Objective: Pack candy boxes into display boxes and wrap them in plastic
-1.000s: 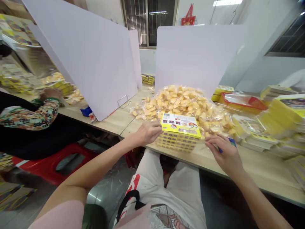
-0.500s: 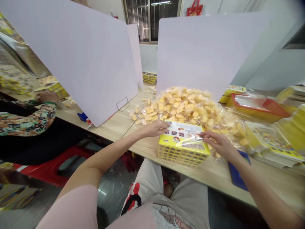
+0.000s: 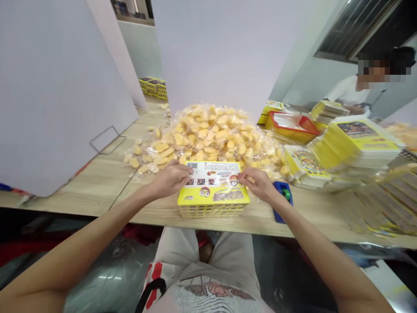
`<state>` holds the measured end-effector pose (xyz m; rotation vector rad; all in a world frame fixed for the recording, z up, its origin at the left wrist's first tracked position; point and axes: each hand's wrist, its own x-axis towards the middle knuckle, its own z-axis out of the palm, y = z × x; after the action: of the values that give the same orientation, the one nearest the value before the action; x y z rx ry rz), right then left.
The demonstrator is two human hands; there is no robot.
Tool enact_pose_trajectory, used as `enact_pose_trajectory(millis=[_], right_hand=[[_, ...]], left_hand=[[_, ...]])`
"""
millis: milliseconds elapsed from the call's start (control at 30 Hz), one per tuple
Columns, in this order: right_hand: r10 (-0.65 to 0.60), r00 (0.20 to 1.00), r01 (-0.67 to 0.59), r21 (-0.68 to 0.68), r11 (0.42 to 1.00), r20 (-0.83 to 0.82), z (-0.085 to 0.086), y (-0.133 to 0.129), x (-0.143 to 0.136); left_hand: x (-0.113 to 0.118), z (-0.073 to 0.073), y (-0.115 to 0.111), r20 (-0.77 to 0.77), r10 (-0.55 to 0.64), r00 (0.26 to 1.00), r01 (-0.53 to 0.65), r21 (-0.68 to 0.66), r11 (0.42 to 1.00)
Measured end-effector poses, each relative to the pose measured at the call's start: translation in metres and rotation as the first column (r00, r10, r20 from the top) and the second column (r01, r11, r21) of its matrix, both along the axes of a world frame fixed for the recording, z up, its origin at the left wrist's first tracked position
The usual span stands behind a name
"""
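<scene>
A yellow and white printed box (image 3: 213, 195) stands at the table's front edge, its printed top facing up. My left hand (image 3: 172, 177) is closed at the box's upper left corner, by the barcode. At the right side of the top, my right hand (image 3: 257, 182) has its fingers pinched together. What either hand pinches is too small to make out. Behind the box lies a large heap of yellow pieces in clear wrappers (image 3: 208, 134).
White divider panels (image 3: 218, 56) rise behind and at left, one by a wire stand (image 3: 107, 140). Rightward are a blue holder (image 3: 283, 202), a red-rimmed bin (image 3: 291, 128), stacked yellow cartons (image 3: 368, 134) and a person in white (image 3: 347, 91).
The view has swung to the right, bringing the person and more cartons into sight. Both hands remain at the box's top, my right hand's fingers now drawn closer together.
</scene>
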<state>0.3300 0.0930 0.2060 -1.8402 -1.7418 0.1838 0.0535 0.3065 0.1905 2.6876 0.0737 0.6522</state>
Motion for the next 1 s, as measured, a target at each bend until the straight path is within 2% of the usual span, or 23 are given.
enact_pose_trajectory(millis=[100, 400, 633, 767, 867, 1000], right_hand=[[0.003, 1.0, -0.003, 0.002, 1.0, -0.001, 0.001, 0.0, -0.001], [0.042, 0.998, -0.044, -0.03, 0.999, -0.056, 0.005, 0.0, -0.003], [0.045, 0.998, -0.044, -0.015, 0.999, 0.035, 0.001, 0.001, -0.001], [0.055, 0.99, -0.053, -0.024, 0.998, 0.131, -0.003, 0.004, 0.0], [0.052, 0.979, -0.057, 0.018, 0.998, 0.196, -0.007, 0.004, -0.002], [0.05, 0.979, -0.066, 0.074, 0.995, 0.197, -0.014, 0.0, -0.007]], left_hand=[[0.0, -0.002, 0.0, -0.023, 0.002, 1.0, -0.001, 0.058, 0.998], [0.002, -0.004, -0.003, -0.01, 0.046, 0.999, -0.045, 0.052, 0.998], [0.007, -0.004, -0.011, -0.005, 0.106, 0.994, -0.105, 0.048, 0.993], [0.008, -0.009, -0.012, 0.013, 0.124, 0.992, -0.125, 0.088, 0.988], [0.008, -0.014, -0.013, 0.034, 0.127, 0.991, -0.13, 0.099, 0.987], [0.007, -0.018, -0.016, 0.047, 0.125, 0.991, -0.126, 0.036, 0.991]])
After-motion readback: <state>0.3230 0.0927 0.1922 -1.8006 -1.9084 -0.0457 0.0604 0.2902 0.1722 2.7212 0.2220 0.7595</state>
